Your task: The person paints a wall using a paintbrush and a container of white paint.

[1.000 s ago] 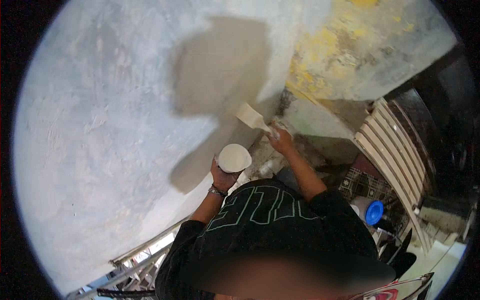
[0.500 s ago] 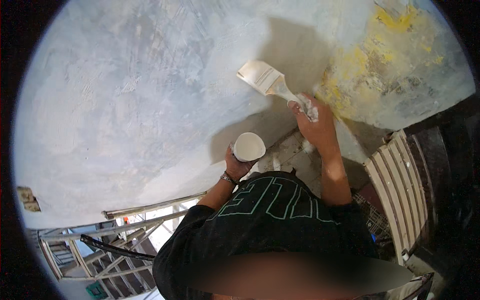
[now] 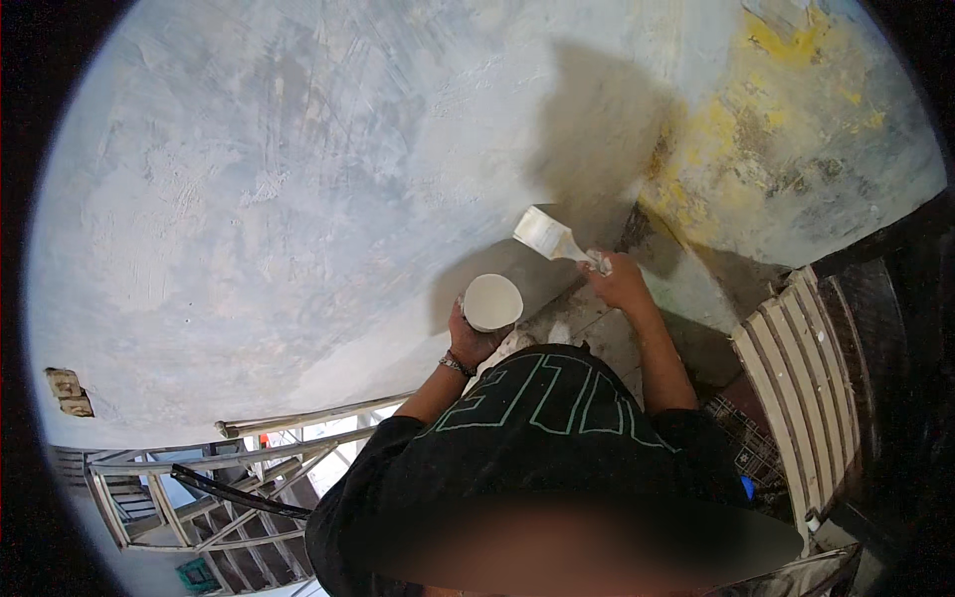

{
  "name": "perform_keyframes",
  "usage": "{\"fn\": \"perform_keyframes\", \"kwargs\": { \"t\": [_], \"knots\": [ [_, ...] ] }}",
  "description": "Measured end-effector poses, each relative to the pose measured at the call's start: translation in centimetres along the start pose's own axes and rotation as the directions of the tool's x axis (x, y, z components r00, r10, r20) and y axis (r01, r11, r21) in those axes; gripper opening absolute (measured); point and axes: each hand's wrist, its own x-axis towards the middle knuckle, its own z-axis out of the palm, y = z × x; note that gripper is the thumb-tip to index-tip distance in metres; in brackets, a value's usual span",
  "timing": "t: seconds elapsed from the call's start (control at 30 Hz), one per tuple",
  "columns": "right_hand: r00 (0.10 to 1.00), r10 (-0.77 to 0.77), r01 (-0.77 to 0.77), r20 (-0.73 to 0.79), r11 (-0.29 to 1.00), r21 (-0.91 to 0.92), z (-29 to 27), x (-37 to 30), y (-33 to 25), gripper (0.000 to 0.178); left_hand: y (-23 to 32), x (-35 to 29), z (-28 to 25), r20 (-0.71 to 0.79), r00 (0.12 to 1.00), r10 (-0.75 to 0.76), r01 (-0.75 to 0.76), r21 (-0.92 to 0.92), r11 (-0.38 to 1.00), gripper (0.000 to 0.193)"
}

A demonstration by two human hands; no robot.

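Note:
A wide flat paintbrush (image 3: 543, 234) is held by its handle in my right hand (image 3: 621, 284), its bristles pointing up and to the left. White paint coats the bristles, the handle and some of my fingers. My left hand (image 3: 472, 338) is wrapped round a white cup (image 3: 493, 302) of pale paint, kept upright in front of my chest. The brush is above and to the right of the cup, apart from it. Behind both hands stands a pale blue-white painted wall (image 3: 259, 199); whether the bristles touch it, I cannot tell.
At the right, the adjoining wall (image 3: 781, 119) has yellow and grey patches. A cream slatted panel (image 3: 801, 388) stands at my right side. Wooden framework (image 3: 204, 497) lies at the lower left, near a small broken hole (image 3: 70, 392) in the wall. Tiled floor (image 3: 597, 328) shows below the corner.
My right hand has come down and closer to my body, bringing the paintbrush from high on the wall to nearer the cup. My left hand with the cup has barely moved.

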Motion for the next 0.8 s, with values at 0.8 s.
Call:
{"fn": "perform_keyframes", "kwargs": {
  "t": [0.8],
  "knots": [
    [0.981, 0.190, -0.146, -0.027, 0.831, 0.537, 1.6, 0.1, 0.3, 0.039, -0.4, -0.2, 0.1, -0.070, 0.984, -0.161, 0.118, -0.419, 0.900, 0.045]
  ]
}}
